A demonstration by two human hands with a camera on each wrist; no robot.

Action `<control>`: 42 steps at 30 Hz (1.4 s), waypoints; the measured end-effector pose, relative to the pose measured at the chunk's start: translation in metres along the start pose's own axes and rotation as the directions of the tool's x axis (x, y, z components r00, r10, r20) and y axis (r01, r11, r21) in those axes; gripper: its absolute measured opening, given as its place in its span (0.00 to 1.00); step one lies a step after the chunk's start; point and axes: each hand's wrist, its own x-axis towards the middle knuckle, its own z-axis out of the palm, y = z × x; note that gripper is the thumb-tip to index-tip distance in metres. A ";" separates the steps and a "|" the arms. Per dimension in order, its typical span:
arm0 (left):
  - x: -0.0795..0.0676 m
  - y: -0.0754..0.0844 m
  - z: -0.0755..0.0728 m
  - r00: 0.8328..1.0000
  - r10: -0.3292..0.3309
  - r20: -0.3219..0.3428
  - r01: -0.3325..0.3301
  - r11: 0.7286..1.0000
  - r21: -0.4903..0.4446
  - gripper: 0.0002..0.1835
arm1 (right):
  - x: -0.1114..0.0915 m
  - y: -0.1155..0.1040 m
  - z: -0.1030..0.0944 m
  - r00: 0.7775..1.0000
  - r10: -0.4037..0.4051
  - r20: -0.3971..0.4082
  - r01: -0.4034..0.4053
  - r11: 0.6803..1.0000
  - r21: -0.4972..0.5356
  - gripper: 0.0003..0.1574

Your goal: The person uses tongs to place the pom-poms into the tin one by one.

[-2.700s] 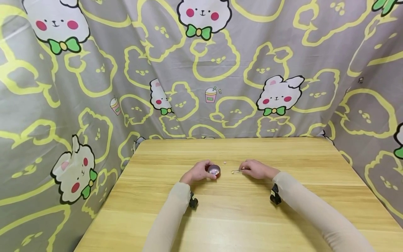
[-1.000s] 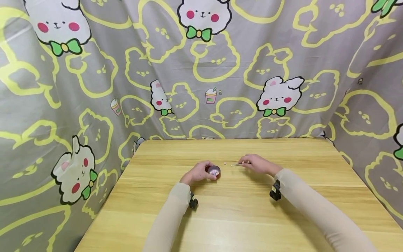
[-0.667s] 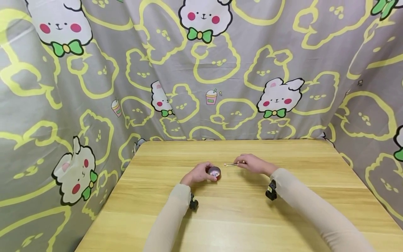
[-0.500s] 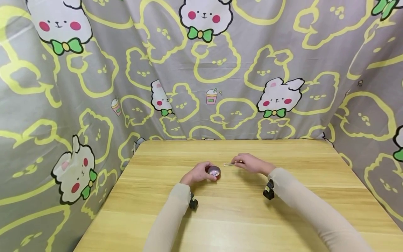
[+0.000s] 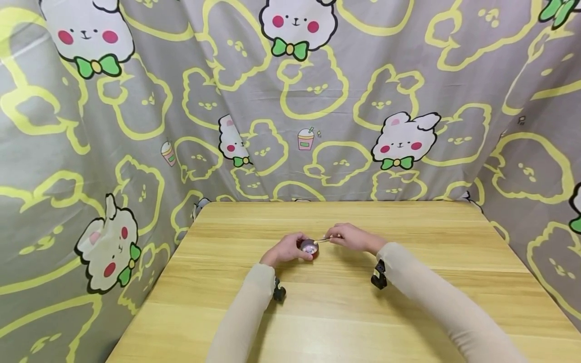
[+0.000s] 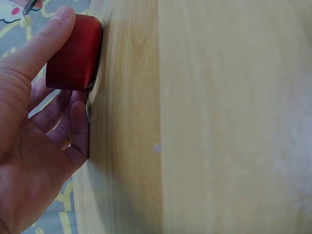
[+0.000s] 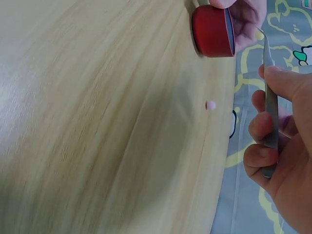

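In the head view my left hand (image 5: 287,248) grips a small round red tin (image 6: 75,53) from its left side, thumb and fingers around the wall. Several small pale beads (image 5: 308,248) lie inside the open tin. My right hand (image 5: 356,237) holds metal tweezers (image 7: 271,112) between thumb and fingers. Their bent tip pinches a tiny yellowish bead (image 7: 260,35), which in the head view overlaps the tin's right rim. A pink bead (image 7: 210,105) lies on the wooden table near the tin, in the right wrist view.
The wooden table (image 5: 345,312) spreads around both hands. A grey curtain (image 5: 336,126) with yellow outlines and cartoon bears hangs behind its far edge and along the sides. Each wrist wears a black camera mount (image 5: 379,275).
My right hand first lifts the tweezers with the yellowish bead off the table, then carries them left, past the pink bead, to the tin's rim. The left hand and tin stay put.
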 end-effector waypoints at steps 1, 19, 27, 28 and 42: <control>0.000 0.000 0.000 1.000 0.000 0.000 0.000 1.000 0.000 0.25 | 0.001 -0.001 0.000 1.000 -0.005 -0.002 0.005 1.000 0.001 0.11; -0.001 0.000 0.001 1.000 0.007 -0.005 -0.007 1.000 0.001 0.24 | 0.010 -0.002 0.015 1.000 -0.002 0.020 0.001 1.000 0.011 0.09; -0.002 0.002 0.001 1.000 0.002 -0.005 -0.002 1.000 -0.023 0.25 | 0.011 -0.003 0.014 0.999 0.040 0.031 -0.040 0.999 0.012 0.09; -0.002 0.003 0.001 1.000 0.002 -0.004 -0.002 1.000 -0.028 0.24 | 0.011 -0.003 0.014 0.999 0.041 0.031 -0.042 0.999 0.014 0.09; -0.001 0.002 0.000 1.000 0.007 -0.001 -0.007 1.000 -0.008 0.24 | 0.007 0.002 0.010 0.997 0.081 -0.010 -0.081 0.996 0.048 0.11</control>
